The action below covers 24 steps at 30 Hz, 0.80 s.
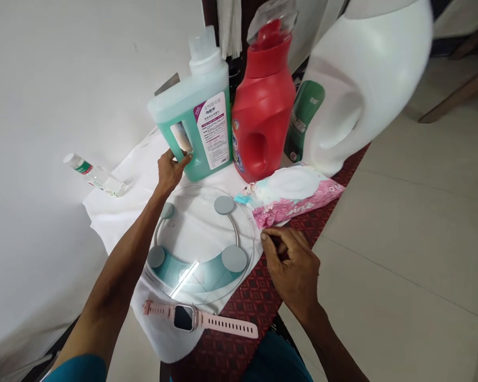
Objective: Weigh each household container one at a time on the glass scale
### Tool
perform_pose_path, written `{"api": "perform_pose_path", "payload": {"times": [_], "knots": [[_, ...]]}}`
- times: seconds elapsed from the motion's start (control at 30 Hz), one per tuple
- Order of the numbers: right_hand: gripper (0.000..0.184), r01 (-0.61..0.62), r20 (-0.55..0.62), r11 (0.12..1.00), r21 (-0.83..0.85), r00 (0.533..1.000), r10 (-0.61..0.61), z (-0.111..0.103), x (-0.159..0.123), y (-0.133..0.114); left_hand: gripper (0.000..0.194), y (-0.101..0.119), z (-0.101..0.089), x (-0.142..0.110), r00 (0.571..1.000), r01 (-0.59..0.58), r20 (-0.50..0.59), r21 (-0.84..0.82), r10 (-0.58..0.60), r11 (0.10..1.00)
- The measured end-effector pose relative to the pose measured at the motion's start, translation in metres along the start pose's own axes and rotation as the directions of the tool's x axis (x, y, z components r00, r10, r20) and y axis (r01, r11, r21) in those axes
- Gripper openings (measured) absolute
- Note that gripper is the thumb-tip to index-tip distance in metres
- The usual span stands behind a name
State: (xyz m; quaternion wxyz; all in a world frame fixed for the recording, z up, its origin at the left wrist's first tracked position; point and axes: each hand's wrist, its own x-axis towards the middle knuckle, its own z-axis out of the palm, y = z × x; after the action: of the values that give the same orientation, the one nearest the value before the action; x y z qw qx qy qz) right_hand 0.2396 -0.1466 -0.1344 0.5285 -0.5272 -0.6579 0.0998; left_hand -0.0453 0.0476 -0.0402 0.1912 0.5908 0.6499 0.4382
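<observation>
My left hand point(170, 171) reaches forward and its fingers curl into the handle of a green detergent jug point(199, 122) that stands upright at the back of the table. In front of it lies a round glass scale point(201, 246) with grey pads. My right hand point(292, 265) rests on the red patterned cloth point(258, 297) at the scale's right edge, fingers curled, with nothing visible in them. A pink pack of wipes point(295, 196) lies just beyond that hand. A pink smartwatch point(191, 317) lies flat near the front edge.
A red detergent bottle point(265, 106) and a big white jug point(362, 85) stand right of the green one, with a dark green bottle point(305, 119) between them. A small clear bottle point(93, 175) lies on its side at left. White cloth point(119, 207) covers part of the table. Tiled floor at right.
</observation>
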Motion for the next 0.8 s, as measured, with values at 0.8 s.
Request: {"api": "perform_pose_path", "payload": {"times": [0.8], "knots": [[0.013,-0.06,-0.004,0.998,0.028,0.998,0.06,0.002,0.001,-0.003,0.055,0.069,0.007,-0.001,0.939,-0.173,-0.344,-0.386,0.033,0.906]]}}
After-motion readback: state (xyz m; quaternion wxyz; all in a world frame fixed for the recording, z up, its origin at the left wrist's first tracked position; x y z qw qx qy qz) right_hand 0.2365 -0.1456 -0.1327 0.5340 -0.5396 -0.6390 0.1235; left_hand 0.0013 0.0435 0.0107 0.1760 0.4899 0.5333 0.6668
